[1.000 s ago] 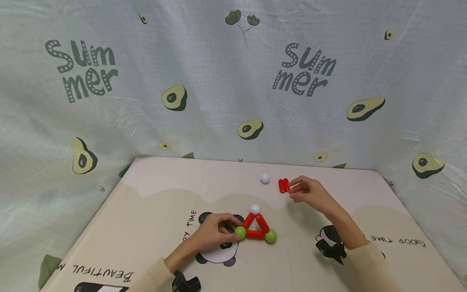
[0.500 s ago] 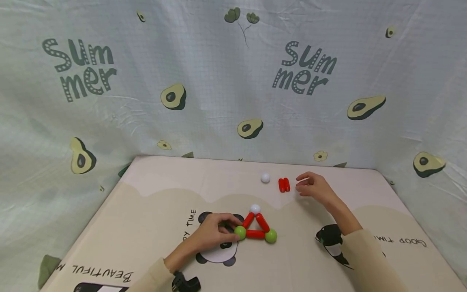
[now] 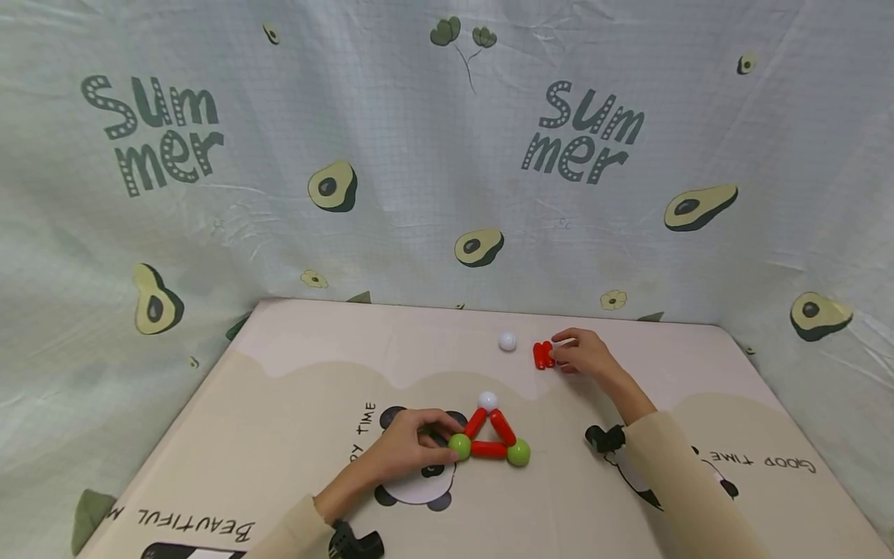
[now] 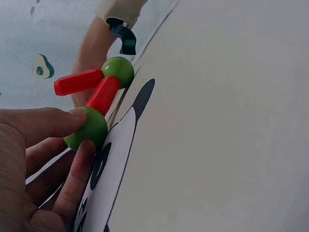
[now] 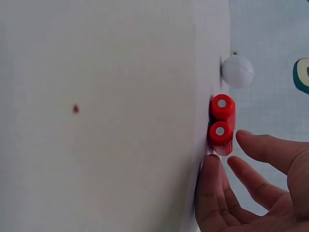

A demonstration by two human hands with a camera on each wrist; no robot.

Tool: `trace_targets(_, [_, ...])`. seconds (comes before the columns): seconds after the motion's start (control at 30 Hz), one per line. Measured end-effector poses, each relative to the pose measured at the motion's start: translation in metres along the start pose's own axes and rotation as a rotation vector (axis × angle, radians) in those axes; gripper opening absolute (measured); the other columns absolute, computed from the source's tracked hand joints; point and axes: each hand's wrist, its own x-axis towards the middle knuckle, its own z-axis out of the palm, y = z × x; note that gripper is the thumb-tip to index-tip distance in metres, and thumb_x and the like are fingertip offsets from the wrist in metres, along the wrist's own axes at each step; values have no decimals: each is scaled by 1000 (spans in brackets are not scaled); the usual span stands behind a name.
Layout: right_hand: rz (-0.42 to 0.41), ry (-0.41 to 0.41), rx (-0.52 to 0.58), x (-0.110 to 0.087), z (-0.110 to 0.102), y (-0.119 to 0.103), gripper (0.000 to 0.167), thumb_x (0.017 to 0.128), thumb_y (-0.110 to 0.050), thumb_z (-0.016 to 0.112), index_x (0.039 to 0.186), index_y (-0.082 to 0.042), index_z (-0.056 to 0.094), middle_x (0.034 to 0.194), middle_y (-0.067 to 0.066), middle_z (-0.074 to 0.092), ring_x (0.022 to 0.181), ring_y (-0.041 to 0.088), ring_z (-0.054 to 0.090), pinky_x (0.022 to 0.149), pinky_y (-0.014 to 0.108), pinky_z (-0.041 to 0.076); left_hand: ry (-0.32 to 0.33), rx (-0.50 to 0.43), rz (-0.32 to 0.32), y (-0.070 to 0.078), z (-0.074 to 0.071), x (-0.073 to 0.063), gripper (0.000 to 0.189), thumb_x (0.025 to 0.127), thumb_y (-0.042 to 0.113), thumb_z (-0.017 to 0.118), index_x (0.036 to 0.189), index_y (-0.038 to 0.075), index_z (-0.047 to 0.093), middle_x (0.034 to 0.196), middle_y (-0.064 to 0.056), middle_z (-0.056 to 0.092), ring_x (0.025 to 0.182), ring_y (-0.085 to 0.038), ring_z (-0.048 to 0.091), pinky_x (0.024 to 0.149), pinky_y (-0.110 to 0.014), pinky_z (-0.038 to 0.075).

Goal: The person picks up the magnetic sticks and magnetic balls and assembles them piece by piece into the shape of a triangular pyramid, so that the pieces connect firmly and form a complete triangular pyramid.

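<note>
On the table lies a triangle of red magnetic rods with balls at its corners. My left hand [image 3: 410, 444] pinches its left green ball [image 4: 89, 129] between thumb and finger. The other corners are a second green ball [image 3: 518, 453] and a white ball [image 3: 488, 401]; a red rod [image 3: 489, 449] joins the green ones. Farther back, two loose red rods [image 5: 222, 107] lie side by side. My right hand [image 3: 585, 354] is right at them, thumb and fingers parted and relaxed around the nearer rod [image 5: 220, 132], with a gap showing at the thumb in the right wrist view.
A loose white ball [image 3: 507, 341] sits left of the two rods, near the back of the table. The printed tablecloth [image 3: 293, 419] ends at a hanging light cloth [image 3: 405, 132] behind and at both sides.
My right hand first drew back to the right from the loose rods, then came back to them. The left hand and the triangle stay in place.
</note>
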Motion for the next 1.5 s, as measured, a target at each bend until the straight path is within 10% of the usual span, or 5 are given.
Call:
trace_targets(0.47, [-5, -84, 3, 7, -5, 0, 47, 99, -17, 64, 142, -1, 58, 134, 25, 62, 98, 23, 65, 84, 27, 58, 8, 5, -1, 0, 0, 1, 29, 87, 21, 82, 115, 15, 75, 104, -5, 74, 89, -7, 70, 79, -20, 59])
trace_targets(1.5, [3, 0, 163, -3, 0, 5, 47, 99, -12, 64, 140, 5, 49, 125, 24, 64, 91, 16, 68, 81, 23, 59, 5, 9, -8, 2, 0, 0, 29, 88, 22, 81, 115, 16, 75, 105, -4, 74, 88, -7, 70, 78, -20, 58])
